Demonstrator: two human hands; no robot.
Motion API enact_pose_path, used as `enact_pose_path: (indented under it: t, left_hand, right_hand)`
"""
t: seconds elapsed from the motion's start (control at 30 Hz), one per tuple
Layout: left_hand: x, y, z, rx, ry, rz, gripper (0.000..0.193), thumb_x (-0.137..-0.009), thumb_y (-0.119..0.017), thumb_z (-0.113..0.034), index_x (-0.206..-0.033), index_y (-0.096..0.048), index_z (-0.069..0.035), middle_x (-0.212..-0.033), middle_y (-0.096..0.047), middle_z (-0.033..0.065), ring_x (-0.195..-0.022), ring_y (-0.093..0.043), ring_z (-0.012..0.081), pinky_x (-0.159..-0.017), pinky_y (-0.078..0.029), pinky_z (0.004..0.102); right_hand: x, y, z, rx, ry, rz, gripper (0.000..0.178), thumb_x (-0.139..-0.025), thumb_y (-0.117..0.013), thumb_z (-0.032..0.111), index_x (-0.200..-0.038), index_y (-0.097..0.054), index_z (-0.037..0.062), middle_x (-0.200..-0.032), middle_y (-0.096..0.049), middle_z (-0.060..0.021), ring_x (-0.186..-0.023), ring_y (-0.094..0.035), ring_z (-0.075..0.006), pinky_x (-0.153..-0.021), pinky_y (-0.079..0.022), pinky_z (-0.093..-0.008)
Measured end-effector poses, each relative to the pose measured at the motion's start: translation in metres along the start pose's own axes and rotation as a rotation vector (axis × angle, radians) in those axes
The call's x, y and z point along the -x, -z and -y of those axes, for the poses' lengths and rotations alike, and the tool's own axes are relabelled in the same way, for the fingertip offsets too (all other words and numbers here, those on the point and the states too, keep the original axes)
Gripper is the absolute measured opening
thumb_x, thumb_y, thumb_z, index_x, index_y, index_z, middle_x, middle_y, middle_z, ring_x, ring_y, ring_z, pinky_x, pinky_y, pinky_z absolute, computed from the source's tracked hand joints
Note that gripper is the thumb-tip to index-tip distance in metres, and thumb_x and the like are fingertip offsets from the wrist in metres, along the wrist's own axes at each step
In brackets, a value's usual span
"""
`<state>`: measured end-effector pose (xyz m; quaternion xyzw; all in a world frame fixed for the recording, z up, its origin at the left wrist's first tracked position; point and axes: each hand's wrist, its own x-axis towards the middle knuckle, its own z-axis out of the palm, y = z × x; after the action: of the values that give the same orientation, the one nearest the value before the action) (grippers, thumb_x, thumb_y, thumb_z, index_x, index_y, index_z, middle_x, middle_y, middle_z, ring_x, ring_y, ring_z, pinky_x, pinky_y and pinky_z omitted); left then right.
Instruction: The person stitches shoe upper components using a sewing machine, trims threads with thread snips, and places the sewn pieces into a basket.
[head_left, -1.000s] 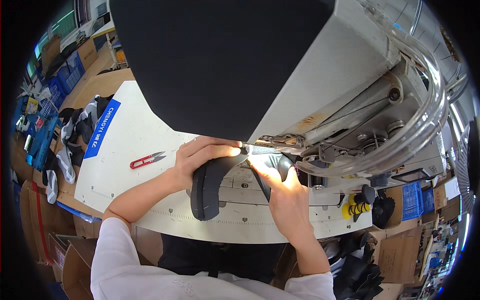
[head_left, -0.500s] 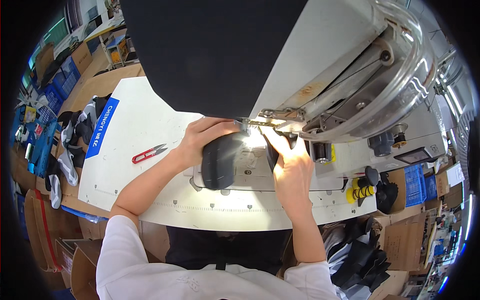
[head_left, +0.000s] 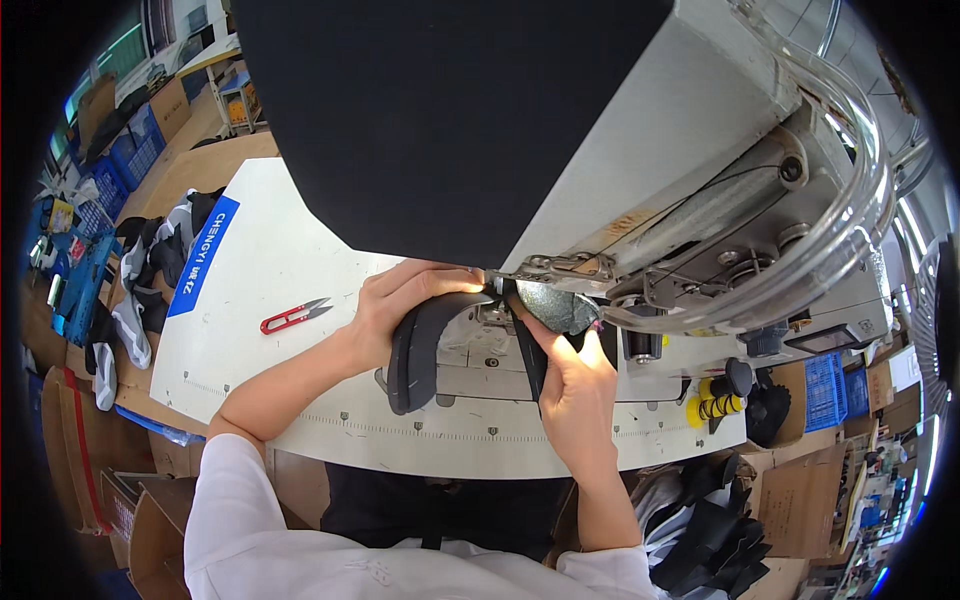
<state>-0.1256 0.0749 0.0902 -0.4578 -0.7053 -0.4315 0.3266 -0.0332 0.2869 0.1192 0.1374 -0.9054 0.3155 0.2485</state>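
A dark grey padded curved piece (head_left: 412, 358), stitched along its edge, lies under the needle area of a sewing machine (head_left: 640, 175). On its left part rests my left hand (head_left: 395, 305), closed, its fingertips near the presser foot (head_left: 496, 284). My right hand (head_left: 580, 375) grips the other part, where a black strip (head_left: 533, 360) hangs toward me and a speckled silver-grey patch (head_left: 556, 308) shows beyond the fingers. Thumb and fingers are closed on the work there. The machine's head hides the needle's upper part.
Red-handled thread snips (head_left: 296, 316) lie left on the white table (head_left: 300, 230). Yellow-and-black spools (head_left: 715, 405) stand at the right edge. Grey and black pieces (head_left: 135, 290) are heaped at left, more (head_left: 710, 530) at lower right. A clear curved guard (head_left: 870, 200) fronts the machine.
The padded piece has turned, its near end shifting left and toward me. The speckled silver-grey patch now shows by my right hand. The bright glare at the needle has faded.
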Motion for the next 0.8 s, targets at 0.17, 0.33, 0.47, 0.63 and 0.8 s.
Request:
enact_pose_path:
  t: [0.17,0.33,0.47,0.63,0.8]
  left_hand:
    - [-0.002,-0.003,-0.007,0.014,0.022,-0.027,0.038,-0.07,-0.075,-0.014,-0.106,-0.066,-0.004,-0.107,-0.067,0.0117,-0.097,-0.066,0.0248,-0.081,-0.055,0.0335]
    - [-0.001,-0.002,-0.002,-0.219,-0.212,0.061,0.032,-0.069,-0.071,-0.013,-0.1,-0.064,-0.005,-0.105,-0.065,0.0101,-0.099,-0.065,0.0284,-0.08,-0.053,0.0358]
    - [0.0,-0.005,-0.004,-0.22,-0.172,0.056,0.032,-0.07,-0.07,-0.014,-0.1,-0.063,-0.008,-0.105,-0.064,0.0083,-0.104,-0.063,0.0287,-0.081,-0.053,0.0368]
    - [0.001,-0.003,-0.003,-0.245,-0.188,0.059,0.036,-0.068,-0.071,-0.015,-0.102,-0.064,-0.008,-0.106,-0.064,0.0078,-0.103,-0.063,0.0286,-0.083,-0.053,0.0377]
    - [-0.006,0.003,-0.007,-0.24,-0.201,0.058,0.04,-0.068,-0.071,-0.015,-0.107,-0.063,-0.008,-0.106,-0.064,0.0078,-0.102,-0.063,0.0279,-0.082,-0.054,0.037]
  right_hand:
    - [-0.004,0.004,0.006,0.023,0.04,0.069,0.029,-0.081,-0.053,-0.005,-0.108,-0.064,0.0015,-0.053,-0.049,-0.0179,-0.048,-0.052,-0.0342,-0.051,-0.039,-0.0418]
    - [0.005,-0.007,0.017,-0.19,-0.251,0.008,0.05,-0.094,-0.05,0.001,-0.141,-0.034,-0.0069,-0.134,-0.05,-0.0267,-0.125,-0.05,-0.0326,-0.104,-0.037,-0.0356]
    - [0.008,-0.012,0.017,-0.486,-0.373,-0.127,0.07,-0.09,-0.061,0.002,-0.146,-0.021,-0.0063,-0.147,-0.034,-0.0217,-0.132,-0.038,-0.0275,-0.109,-0.031,-0.0352]
    - [0.01,-0.025,0.023,-0.533,-0.377,-0.267,0.085,-0.082,-0.071,-0.001,-0.147,-0.016,-0.0067,-0.147,-0.029,-0.0195,-0.128,-0.039,-0.0243,-0.107,-0.032,-0.0338]
    - [0.006,-0.037,0.028,-0.655,-0.219,-0.348,0.09,-0.08,-0.07,-0.009,-0.149,-0.013,-0.005,-0.145,-0.032,-0.0196,-0.125,-0.043,-0.0225,-0.104,-0.037,-0.0327]
